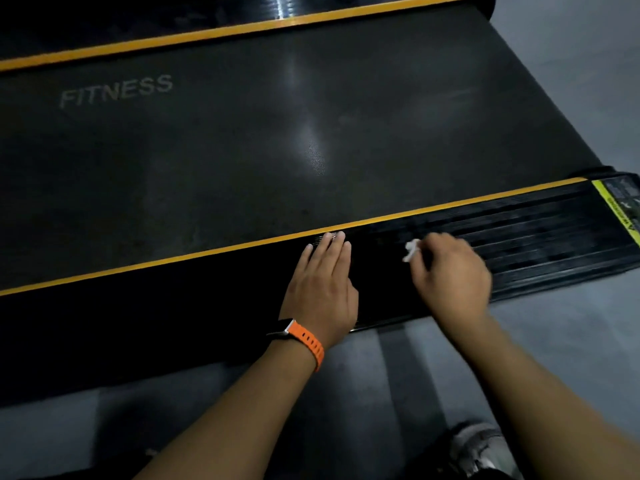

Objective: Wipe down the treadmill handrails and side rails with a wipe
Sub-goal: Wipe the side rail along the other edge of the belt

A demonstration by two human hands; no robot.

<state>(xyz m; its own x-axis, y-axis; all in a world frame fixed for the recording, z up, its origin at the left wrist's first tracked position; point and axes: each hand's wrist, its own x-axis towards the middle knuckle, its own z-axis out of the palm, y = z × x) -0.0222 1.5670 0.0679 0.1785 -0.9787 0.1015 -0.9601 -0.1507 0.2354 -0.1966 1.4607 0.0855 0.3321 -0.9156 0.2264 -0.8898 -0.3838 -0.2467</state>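
Right hand [450,271], fingers curled, pinches a small white wipe [411,250] against the near side rail [207,306] of the treadmill, on its ribbed black part (the hand is blurred). Left hand [322,289] lies flat on the same rail just beside it, fingers straight and together, tips at the yellow stripe [173,263] edging the belt [242,150]. An orange watch band [306,339] circles the left wrist. A yellow label [620,206] marks the rail's right end.

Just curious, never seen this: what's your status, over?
Left hand flat on near side rail. Right hand grips white wipe on same rail. Nothing blocking the rail ahead.
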